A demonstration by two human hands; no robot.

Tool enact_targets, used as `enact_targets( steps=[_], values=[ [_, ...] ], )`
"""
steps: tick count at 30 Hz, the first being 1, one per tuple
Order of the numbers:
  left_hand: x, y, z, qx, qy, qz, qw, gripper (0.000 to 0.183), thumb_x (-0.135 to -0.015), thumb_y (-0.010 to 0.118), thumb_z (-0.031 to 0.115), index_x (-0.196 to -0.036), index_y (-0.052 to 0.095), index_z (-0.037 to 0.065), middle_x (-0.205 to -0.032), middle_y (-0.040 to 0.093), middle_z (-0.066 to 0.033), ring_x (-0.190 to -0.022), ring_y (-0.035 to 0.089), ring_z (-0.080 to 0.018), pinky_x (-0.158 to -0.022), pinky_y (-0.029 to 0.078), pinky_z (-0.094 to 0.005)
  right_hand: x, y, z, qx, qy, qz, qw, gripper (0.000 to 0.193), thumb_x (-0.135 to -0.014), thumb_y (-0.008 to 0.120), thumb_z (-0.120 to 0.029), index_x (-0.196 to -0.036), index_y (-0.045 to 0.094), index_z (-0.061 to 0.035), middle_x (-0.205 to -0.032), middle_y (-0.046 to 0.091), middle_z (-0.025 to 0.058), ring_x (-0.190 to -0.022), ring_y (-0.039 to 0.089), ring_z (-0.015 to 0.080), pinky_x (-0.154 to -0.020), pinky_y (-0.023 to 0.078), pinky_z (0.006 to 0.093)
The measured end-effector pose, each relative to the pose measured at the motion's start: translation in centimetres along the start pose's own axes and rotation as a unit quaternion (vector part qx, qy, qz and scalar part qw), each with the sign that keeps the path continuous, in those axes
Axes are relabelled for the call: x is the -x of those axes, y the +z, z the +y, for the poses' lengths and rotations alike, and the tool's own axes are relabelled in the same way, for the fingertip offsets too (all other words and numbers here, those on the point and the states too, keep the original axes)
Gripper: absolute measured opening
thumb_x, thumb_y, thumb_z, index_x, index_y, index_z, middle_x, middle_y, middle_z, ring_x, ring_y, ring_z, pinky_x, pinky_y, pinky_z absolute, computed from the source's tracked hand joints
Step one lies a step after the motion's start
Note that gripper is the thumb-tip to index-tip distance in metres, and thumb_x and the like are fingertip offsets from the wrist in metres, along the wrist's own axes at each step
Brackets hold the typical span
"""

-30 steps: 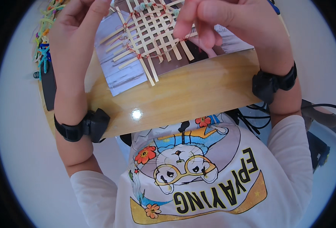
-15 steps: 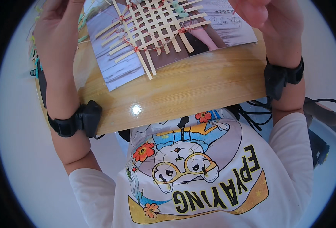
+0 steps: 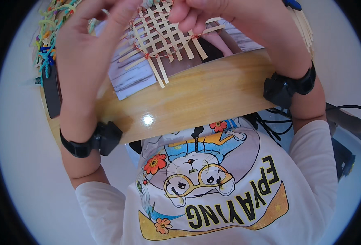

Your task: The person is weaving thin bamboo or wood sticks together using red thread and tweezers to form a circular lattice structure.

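Left hand (image 3: 84, 53), right hand (image 3: 227, 16) flank the strip lattice (image 3: 162, 44) near the desk (image 3: 180, 96) front edge; grips? Can't tell! Seemingly tying, needing steady tension.

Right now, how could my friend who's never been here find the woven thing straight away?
Start at the wooden table, then find the printed sheet near its edge. Over that sheet, partly behind the right hand, is a pale lattice of flat strips. Its crisscross weave and red thread set it apart from the unwoven strips at the table's right.
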State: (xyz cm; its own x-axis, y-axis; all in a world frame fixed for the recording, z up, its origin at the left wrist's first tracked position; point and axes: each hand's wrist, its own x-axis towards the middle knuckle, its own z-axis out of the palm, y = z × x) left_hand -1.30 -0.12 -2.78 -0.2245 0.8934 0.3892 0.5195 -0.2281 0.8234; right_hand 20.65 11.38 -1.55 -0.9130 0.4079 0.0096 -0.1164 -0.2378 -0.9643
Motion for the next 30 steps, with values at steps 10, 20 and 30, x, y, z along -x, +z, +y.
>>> enact_targets(
  steps=[10, 20, 30],
  values=[
    [1.1, 1.4, 2.3, -0.005, 0.014, -0.177, 0.984, 0.019, -0.089, 0.065, 0.015, -0.101, 0.064, 0.000, -0.097, 0.062, -0.0030, -0.089, 0.053, -0.0125, -0.085, 0.040, -0.0256, 0.2, 1.1, -0.5, -0.044, 0.037, 0.035, 0.998, 0.014, -0.095, 0.053, -0.004, -0.105, 0.056, 0.0041, -0.095, 0.068, 0.0185, -0.080, 0.068, 0.0184, -0.072, 0.057, 0.0252],
    [1.3, 2.4, 1.5, 0.042, -0.022, -0.145, 0.988, 0.020, -0.081, 0.071, 0.015, -0.095, 0.068, 0.001, -0.086, 0.064, -0.0024, -0.081, 0.058, -0.0109, -0.077, 0.045, -0.0253, 0.0, 1.2, -0.3, -0.061, 0.043, 0.034, 0.997, 0.013, -0.095, 0.052, -0.005, -0.104, 0.055, 0.0038, -0.096, 0.067, 0.0192, -0.081, 0.068, 0.0189, -0.072, 0.057, 0.0255],
    [1.6, 2.7, 1.5, 0.116, -0.098, -0.130, 0.980, 0.017, -0.083, 0.066, 0.016, -0.093, 0.067, 0.002, -0.082, 0.062, 0.0016, -0.079, 0.055, -0.0072, -0.076, 0.045, -0.0239, -0.3, 0.3, 0.9, -0.063, 0.006, -0.007, 0.998, 0.013, -0.095, 0.053, -0.006, -0.104, 0.056, 0.0024, -0.095, 0.067, 0.0151, -0.078, 0.066, 0.0150, -0.070, 0.056, 0.0236]
  ],
)
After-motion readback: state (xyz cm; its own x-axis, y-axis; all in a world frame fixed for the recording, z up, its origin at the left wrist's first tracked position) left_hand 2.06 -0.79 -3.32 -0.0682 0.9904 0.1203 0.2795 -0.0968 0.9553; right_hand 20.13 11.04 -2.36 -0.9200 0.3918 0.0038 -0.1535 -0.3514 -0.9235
